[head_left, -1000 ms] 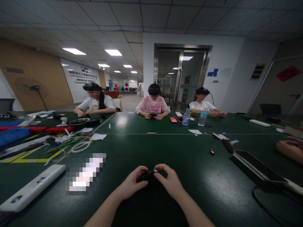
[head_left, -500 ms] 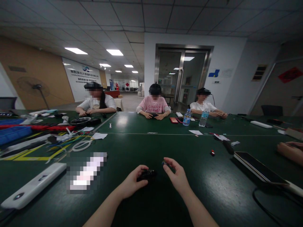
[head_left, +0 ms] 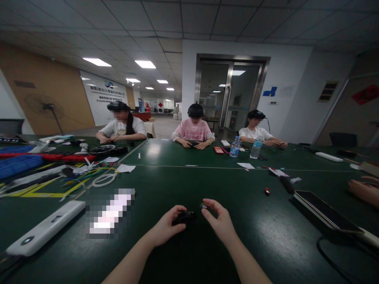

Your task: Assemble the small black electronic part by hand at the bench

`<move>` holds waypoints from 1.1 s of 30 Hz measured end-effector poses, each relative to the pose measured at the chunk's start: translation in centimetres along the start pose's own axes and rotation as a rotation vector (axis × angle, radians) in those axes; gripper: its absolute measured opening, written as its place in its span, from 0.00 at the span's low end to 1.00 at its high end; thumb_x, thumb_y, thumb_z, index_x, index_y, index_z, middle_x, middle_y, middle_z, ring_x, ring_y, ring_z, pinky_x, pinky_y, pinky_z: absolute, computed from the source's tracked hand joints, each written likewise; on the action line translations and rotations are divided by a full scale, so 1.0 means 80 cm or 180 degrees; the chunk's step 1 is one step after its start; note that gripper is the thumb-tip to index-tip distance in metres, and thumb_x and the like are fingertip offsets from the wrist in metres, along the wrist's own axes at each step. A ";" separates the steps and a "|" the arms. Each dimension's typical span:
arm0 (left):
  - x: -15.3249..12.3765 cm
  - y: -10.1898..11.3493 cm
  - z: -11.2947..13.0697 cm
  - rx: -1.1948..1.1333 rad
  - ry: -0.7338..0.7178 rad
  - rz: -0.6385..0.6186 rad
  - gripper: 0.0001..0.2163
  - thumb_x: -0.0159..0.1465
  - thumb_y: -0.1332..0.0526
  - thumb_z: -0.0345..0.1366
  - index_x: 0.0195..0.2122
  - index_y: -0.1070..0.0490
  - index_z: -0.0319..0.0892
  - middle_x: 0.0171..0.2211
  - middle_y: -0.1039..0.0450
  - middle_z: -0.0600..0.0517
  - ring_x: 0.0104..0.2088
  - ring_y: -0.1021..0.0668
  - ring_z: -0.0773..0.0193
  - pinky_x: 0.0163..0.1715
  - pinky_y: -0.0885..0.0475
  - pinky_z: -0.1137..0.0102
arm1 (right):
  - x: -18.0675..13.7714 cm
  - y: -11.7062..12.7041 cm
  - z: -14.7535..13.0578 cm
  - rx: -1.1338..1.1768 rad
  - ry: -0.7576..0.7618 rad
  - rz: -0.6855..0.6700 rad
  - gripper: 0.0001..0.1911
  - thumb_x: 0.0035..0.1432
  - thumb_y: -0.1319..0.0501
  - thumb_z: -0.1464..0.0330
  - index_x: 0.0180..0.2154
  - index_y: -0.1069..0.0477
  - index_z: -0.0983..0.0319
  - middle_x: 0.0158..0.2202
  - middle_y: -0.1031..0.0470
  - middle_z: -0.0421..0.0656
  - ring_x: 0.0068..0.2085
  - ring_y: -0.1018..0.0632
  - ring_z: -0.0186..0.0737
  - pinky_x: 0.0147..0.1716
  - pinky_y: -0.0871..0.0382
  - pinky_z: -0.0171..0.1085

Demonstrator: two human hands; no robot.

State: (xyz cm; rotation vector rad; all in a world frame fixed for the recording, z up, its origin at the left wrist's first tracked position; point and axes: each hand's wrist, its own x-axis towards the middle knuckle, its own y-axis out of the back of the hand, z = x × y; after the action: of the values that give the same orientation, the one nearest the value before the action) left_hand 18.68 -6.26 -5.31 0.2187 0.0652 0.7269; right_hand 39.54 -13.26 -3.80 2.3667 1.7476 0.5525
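Note:
At the near middle of the table, my left hand (head_left: 169, 225) is closed round a small, glossy black device (head_left: 187, 217), thumb on the near side and fingers on the far side. Its exact kind is too dark to make out. Just to the right, my right hand (head_left: 219, 221) pinches a tiny piece with a pale and greenish surface (head_left: 203, 205) between thumb and fingertips. A narrow gap separates that piece from the black device. Both hands are low over the dark green table (head_left: 166, 181).
Left of my hands lie a blurred-out bright screen (head_left: 112, 211) and a white power strip (head_left: 45, 228). To the right are a small red-and-black item (head_left: 267, 191) and a tablet-like device (head_left: 325, 211). Several people sit round the table; another person's hand (head_left: 365, 189) rests far right.
The right hand's pinched piece has turned slightly and sits a little closer to the black device. My left hand keeps its hold. The whole view has shifted slightly.

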 end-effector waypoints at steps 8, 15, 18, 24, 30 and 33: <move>-0.001 -0.002 0.006 -0.0041 0.0018 -0.0016 0.19 0.57 0.40 0.28 0.49 0.41 0.45 0.43 0.30 0.51 0.46 0.27 0.60 0.47 0.35 0.64 | -0.013 -0.014 -0.016 -0.0217 -0.0075 -0.0450 0.14 0.51 0.40 0.63 0.41 0.29 0.56 0.43 0.27 0.41 0.48 0.28 0.44 0.50 0.36 0.44; 0.001 -0.002 -0.001 -0.0041 -0.0130 -0.0012 0.19 0.56 0.40 0.28 0.49 0.40 0.44 0.43 0.30 0.51 0.45 0.27 0.60 0.47 0.34 0.63 | -0.016 -0.028 -0.018 -0.0314 0.0078 -0.0623 0.11 0.49 0.38 0.66 0.38 0.27 0.55 0.47 0.30 0.42 0.51 0.31 0.44 0.52 0.39 0.43; 0.001 -0.003 -0.003 0.0012 -0.0070 0.0009 0.19 0.56 0.40 0.29 0.48 0.40 0.44 0.40 0.30 0.52 0.43 0.27 0.60 0.45 0.34 0.64 | -0.014 -0.031 -0.013 -0.0548 -0.0027 -0.0736 0.11 0.47 0.37 0.67 0.37 0.26 0.55 0.47 0.31 0.41 0.51 0.31 0.45 0.52 0.39 0.44; 0.003 -0.004 -0.008 0.0001 -0.0076 -0.0037 0.18 0.56 0.39 0.28 0.47 0.40 0.42 0.39 0.30 0.51 0.42 0.27 0.60 0.42 0.33 0.65 | -0.011 -0.030 -0.008 -0.0680 -0.0009 -0.0915 0.11 0.48 0.37 0.66 0.37 0.27 0.56 0.45 0.30 0.40 0.49 0.30 0.43 0.50 0.38 0.42; 0.002 -0.002 -0.006 -0.0212 0.0003 -0.0075 0.19 0.57 0.39 0.30 0.49 0.40 0.44 0.42 0.30 0.50 0.44 0.27 0.59 0.43 0.34 0.65 | -0.012 -0.025 -0.010 -0.0274 0.0128 -0.0933 0.14 0.48 0.37 0.68 0.40 0.29 0.54 0.44 0.29 0.39 0.48 0.29 0.42 0.49 0.36 0.41; 0.002 -0.001 -0.004 -0.0286 0.0003 -0.0078 0.19 0.56 0.38 0.30 0.49 0.40 0.43 0.41 0.29 0.51 0.43 0.27 0.59 0.43 0.33 0.65 | -0.012 -0.025 -0.009 -0.0091 0.0153 -0.0910 0.15 0.48 0.37 0.69 0.40 0.29 0.54 0.45 0.30 0.39 0.49 0.29 0.41 0.51 0.37 0.41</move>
State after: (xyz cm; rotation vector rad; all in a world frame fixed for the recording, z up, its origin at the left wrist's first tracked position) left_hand 18.78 -6.14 -5.66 0.1316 0.0361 0.7039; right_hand 37.28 -13.63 -4.02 2.0488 2.0361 0.5885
